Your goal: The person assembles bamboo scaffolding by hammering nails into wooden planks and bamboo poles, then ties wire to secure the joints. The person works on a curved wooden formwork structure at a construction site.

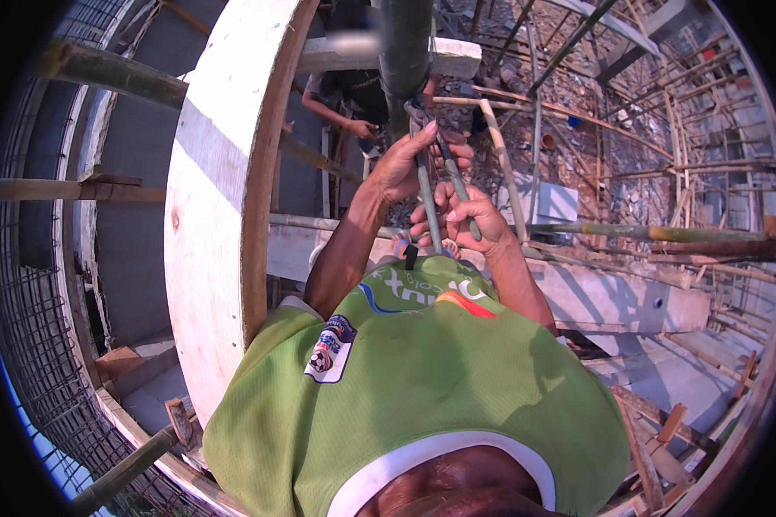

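A pair of long-handled pincers (428, 177) is upright in front of my chest, its jaws toward a thick vertical bamboo pole (403, 52). My left hand (398, 168) is closed around the upper part of the pincers, the thumb lying near the jaws. Lower down, the fingers of my right hand (483, 220) curl in at the handles. One handle crosses in front of that hand. The jaws are close to the pole; whether they touch it or grip anything I cannot make out.
A wide pale board (220, 172) rises close by my left arm. Below, a co-worker's hand (362, 128) shows beside the pole. Bamboo scaffold poles (647, 231) cross at the right, over rubble-strewn ground. Steel mesh (39, 345) lines the far left.
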Demonstrator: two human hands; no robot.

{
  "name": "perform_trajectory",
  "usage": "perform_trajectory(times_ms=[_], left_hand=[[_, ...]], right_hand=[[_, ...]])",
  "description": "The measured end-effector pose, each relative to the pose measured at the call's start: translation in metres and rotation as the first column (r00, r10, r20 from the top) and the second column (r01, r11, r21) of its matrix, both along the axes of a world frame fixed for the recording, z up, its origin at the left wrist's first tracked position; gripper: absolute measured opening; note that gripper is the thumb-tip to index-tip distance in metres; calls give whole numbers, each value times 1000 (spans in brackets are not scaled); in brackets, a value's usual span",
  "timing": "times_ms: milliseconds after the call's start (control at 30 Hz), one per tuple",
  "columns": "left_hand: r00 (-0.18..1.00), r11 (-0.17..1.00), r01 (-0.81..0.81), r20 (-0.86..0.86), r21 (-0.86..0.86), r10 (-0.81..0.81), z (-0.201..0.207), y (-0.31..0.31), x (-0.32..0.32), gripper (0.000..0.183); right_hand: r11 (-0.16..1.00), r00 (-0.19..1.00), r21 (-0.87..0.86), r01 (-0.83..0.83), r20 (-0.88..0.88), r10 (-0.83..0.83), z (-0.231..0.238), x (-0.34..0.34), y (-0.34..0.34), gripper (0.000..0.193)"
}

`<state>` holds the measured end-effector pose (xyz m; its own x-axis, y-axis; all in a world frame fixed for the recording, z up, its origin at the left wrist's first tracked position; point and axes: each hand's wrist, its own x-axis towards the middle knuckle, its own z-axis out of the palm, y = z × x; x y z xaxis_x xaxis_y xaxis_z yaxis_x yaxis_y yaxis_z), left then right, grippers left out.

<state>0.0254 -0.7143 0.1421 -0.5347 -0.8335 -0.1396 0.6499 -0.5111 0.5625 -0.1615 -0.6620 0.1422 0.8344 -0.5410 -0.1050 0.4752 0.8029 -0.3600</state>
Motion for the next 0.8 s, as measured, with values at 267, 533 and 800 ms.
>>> perform_trajectory(times_ms=[267, 533, 800], left_hand=[[982, 981, -184, -25, 67, 186, 19, 6, -13, 46], [979, 976, -197, -27, 91, 200, 31, 8, -6, 45], [991, 989, -120, -41, 81, 124, 30, 9, -3, 59]], right_hand=[[984, 957, -9, -177, 234, 174, -9, -14, -24, 60], [999, 984, 32, -21, 176, 15, 16, 2, -5, 59], [986, 953, 162, -41, 302, -10, 26, 9, -2, 64]])
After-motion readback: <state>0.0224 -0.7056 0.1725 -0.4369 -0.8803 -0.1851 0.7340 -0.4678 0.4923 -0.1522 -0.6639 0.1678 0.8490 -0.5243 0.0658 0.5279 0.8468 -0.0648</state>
